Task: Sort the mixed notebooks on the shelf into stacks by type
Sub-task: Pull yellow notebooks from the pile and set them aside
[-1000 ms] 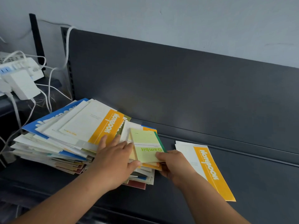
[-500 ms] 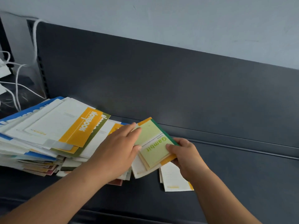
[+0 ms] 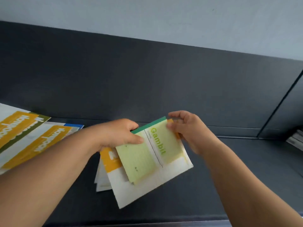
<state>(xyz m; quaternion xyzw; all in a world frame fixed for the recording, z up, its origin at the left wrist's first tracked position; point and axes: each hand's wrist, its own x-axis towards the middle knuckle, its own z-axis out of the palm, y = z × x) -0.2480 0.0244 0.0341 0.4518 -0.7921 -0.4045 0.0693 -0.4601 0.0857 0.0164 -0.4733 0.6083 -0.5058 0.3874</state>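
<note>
Two hands are on one bundle, out over the dark shelf (image 3: 221, 185) and just right of the big pile (image 3: 32, 141). On top is the green notebook (image 3: 147, 158), pale green cover up, the word "Gambit" printed across it. Its dark green bound edge is the far edge, slanting up to the right. That edge looks like the longer side, so the long axis runs left to right, right end tipped away. The word runs crossways, from the bound edge back toward the person.

The left hand (image 3: 119, 136) grips the left end, thumb flat on the cover, fingers tucked under. The right hand (image 3: 188, 130) pinches the far right corner, thumb on the cover, fingers curled over the back. A sliver of an orange notebook (image 3: 178, 136) peeks out below that corner.

Under the green one lies a bigger white notebook (image 3: 144, 192), one corner pointing toward the person. Lower left, orange-and-white notebooks (image 3: 109, 159) fan out from beneath. Whether the bundle rests on them or hangs clear, I cannot tell. The pile shows orange-banded covers, partly cut off by the left edge.
</note>
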